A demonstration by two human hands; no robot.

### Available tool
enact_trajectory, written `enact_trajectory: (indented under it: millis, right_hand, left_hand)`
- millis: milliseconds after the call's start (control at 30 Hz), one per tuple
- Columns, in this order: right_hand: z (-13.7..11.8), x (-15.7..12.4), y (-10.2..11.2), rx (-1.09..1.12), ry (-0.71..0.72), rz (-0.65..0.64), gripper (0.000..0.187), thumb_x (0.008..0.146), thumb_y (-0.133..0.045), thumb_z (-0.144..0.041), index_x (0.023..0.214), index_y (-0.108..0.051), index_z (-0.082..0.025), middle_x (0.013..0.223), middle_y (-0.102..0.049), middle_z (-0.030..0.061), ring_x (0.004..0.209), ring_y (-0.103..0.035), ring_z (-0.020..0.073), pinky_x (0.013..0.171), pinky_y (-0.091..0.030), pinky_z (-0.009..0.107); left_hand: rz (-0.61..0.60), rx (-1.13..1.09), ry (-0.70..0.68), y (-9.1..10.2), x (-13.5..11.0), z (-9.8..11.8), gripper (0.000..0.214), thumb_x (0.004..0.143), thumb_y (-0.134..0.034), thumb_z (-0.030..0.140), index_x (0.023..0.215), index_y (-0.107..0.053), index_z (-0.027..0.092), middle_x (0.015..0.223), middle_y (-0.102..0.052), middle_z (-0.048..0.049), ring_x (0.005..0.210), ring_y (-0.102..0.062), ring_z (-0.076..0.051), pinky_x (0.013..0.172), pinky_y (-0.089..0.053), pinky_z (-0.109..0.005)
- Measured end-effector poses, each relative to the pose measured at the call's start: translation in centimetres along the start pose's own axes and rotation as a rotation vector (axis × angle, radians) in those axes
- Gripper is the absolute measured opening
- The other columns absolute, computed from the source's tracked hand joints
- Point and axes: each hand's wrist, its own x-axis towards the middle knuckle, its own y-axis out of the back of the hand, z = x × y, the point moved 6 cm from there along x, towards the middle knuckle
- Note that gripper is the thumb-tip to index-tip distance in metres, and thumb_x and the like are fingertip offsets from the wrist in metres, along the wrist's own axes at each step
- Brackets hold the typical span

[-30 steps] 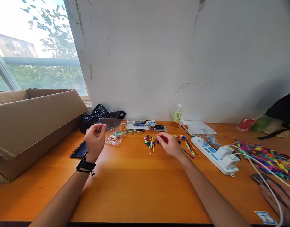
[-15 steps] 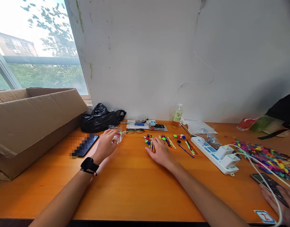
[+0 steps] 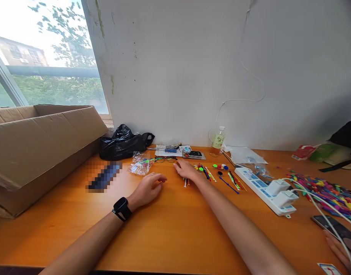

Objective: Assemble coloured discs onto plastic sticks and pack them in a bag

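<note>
Beyond the left hand (image 3: 147,188), a clear bag (image 3: 138,167) holds coloured bits (image 3: 147,160).

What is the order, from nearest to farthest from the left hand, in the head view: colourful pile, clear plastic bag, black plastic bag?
1. Clear plastic bag, just beyond the left hand.
2. Black plastic bag, farther back, leftward.
3. Colourful pile, at far right.

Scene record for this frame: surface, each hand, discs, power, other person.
surface: orange-brown wooden table
left hand: fingers loosely curved, nothing visible in it; near crumpled clear plastic bag
right hand: partly hiding thin white and orange plastic sticks; grip hidden
discs: small round plastic discs, green, red, blue
power: long white plastic power strip, two white adapters plugged in
other person: hand by dark flat phone, lower right
</note>
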Motion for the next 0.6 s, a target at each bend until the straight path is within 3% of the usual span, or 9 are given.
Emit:
enact_trajectory:
  millis: [267,433,600]
  right_hand:
    - [-2.1,-4.1,-0.7,-0.014,0.019,0.101,0.026,0.109,-0.046,-0.03,0.107,-0.066,-0.015,0.113,-0.07,0.014,0.11,-0.062,0.0242,0.096,-0.044,0.033]
    - [-4.1,-8.3,-0.7,0.028,0.119,0.117,0.023,0.108,-0.047,-0.028,0.115,-0.066,-0.016,0.118,-0.069,0.0126,0.115,-0.061,0.0234,0.102,-0.046,0.034]
    - [-5.4,-13.6,-0.1,0.104,0.224,0.116,0.028,0.107,-0.049,-0.03,0.124,-0.066,-0.017,0.129,-0.068,0.0155,0.126,-0.059,0.028,0.109,-0.046,0.042]
  left_hand:
    - [-0.062,0.021,0.013,-0.4,0.0,0.3,0.023,0.093,-0.054,0.011,0.105,-0.071,0.02,0.099,-0.075,-0.0062,0.092,-0.068,-0.021,0.083,-0.053,-0.031]
    - [-0.08,0.028,0.028,-0.7,0.0,0.5,0.02,0.096,-0.053,0.013,0.101,-0.071,0.02,0.094,-0.074,-0.0053,0.085,-0.067,-0.019,0.077,-0.051,-0.029]
    - [-0.073,0.003,0.024,-1.1,-0.2,1.1,0.017,0.1,-0.053,0.019,0.104,-0.069,0.022,0.094,-0.073,-0.0045,0.086,-0.067,-0.019,0.078,-0.051,-0.029]
